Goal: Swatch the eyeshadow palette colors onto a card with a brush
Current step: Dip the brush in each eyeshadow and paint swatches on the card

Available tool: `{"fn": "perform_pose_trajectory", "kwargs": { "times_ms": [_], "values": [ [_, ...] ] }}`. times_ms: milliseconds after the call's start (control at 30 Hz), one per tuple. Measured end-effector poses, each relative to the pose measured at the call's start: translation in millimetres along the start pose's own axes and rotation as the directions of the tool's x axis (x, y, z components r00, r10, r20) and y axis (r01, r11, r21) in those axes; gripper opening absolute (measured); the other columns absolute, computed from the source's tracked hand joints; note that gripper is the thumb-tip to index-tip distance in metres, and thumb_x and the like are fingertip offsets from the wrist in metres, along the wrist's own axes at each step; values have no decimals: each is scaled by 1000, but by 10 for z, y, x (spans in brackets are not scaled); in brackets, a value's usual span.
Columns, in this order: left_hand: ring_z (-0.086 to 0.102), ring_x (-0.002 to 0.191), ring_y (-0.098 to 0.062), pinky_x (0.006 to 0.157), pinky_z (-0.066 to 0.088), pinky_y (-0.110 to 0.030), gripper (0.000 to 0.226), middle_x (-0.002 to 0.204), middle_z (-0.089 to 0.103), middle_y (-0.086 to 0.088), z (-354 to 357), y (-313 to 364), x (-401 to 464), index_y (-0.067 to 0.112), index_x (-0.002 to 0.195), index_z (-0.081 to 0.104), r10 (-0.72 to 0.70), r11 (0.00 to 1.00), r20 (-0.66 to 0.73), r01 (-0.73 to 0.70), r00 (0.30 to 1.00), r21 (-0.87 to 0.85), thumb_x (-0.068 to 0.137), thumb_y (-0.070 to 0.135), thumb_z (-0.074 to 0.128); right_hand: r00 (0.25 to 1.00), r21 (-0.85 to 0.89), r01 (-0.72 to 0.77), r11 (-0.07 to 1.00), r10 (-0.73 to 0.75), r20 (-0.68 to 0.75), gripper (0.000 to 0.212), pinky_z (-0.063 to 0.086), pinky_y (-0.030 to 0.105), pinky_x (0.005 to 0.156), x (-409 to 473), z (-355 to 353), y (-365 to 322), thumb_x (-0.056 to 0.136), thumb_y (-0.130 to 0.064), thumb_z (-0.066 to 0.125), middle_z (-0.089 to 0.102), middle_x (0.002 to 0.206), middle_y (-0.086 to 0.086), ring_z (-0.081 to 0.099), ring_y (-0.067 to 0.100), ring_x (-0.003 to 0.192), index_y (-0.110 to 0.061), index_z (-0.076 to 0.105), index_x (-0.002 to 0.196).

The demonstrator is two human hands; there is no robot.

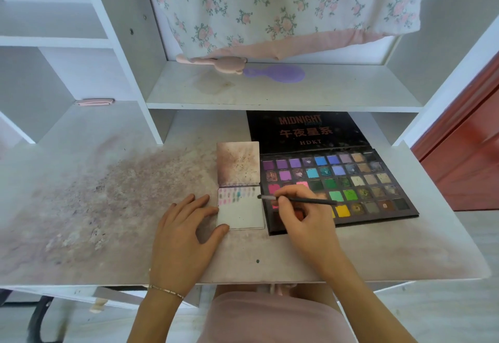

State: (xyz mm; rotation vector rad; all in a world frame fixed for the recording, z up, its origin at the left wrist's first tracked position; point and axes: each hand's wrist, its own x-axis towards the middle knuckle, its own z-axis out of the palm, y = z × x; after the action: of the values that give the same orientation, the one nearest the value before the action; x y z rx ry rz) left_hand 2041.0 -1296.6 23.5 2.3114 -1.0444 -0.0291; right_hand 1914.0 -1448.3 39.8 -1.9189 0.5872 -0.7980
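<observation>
An open black eyeshadow palette [359,180] with many coloured pans lies on the right of the desk, lid folded back. To its left lies a small white card [243,214] with rows of pink, teal and grey swatches along its top. My left hand [186,232] rests flat on the desk, thumb and forefinger touching the card's left edge. My right hand [305,218] holds a thin black brush [305,200] over the palette's left side. The brush tip sits at the card's right edge, beside the swatches.
A stained square pad [237,163] lies just above the card. The desk surface [113,202] is smeared with powder on the left. On the shelf above lie a pink bear-shaped tool [216,62] and a purple brush [278,74]. Floral fabric [283,5] hangs behind.
</observation>
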Motion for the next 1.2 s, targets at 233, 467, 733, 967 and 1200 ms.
{"fn": "perform_pose_trajectory", "kwargs": {
  "times_ms": [233, 467, 733, 967, 1200],
  "values": [
    [51, 118, -23, 102, 30, -42, 35, 117, 63, -1, -3, -3, 3, 20, 95, 69, 3, 1000, -15, -4, 1000, -12, 69, 42, 61, 996, -4, -29, 1000, 29, 82, 30, 49, 11, 62, 122, 151, -59, 85, -6, 56, 63, 75, -9, 59, 5, 73, -35, 51, 79],
    [49, 120, -21, 104, 28, -40, 37, 119, 62, 1, 10, -21, 2, 21, 97, 69, -2, 1000, -2, 2, 1000, -2, 70, 44, 60, 993, -24, -59, 998, 61, 102, 28, 50, 11, 64, 123, 151, -52, 85, -9, 57, 64, 76, -11, 60, 3, 74, -36, 52, 79],
    [51, 119, -23, 103, 30, -42, 37, 118, 63, -1, 7, -8, 2, 19, 96, 69, 3, 1000, -6, -3, 1000, 10, 70, 43, 60, 985, -61, -84, 995, 92, 143, 23, 50, 13, 62, 136, 150, -66, 85, -11, 57, 65, 77, -4, 58, 3, 70, -32, 52, 79],
    [50, 119, -23, 103, 29, -42, 35, 119, 62, -1, 12, -20, 5, 20, 97, 69, 6, 1000, -4, -6, 1000, 17, 71, 43, 62, 983, -72, -98, 993, 108, 149, 27, 50, 16, 63, 144, 149, -80, 86, -10, 56, 65, 77, -1, 57, 5, 72, -34, 50, 77],
    [48, 121, -20, 104, 25, -38, 38, 121, 61, 1, 12, -8, 3, 21, 98, 69, -7, 1000, -5, 7, 1000, -11, 70, 44, 59, 982, -68, -94, 993, 104, 160, 25, 50, 21, 60, 138, 140, -85, 85, -9, 55, 65, 77, 3, 57, 9, 68, -32, 51, 77]
  ]
}}
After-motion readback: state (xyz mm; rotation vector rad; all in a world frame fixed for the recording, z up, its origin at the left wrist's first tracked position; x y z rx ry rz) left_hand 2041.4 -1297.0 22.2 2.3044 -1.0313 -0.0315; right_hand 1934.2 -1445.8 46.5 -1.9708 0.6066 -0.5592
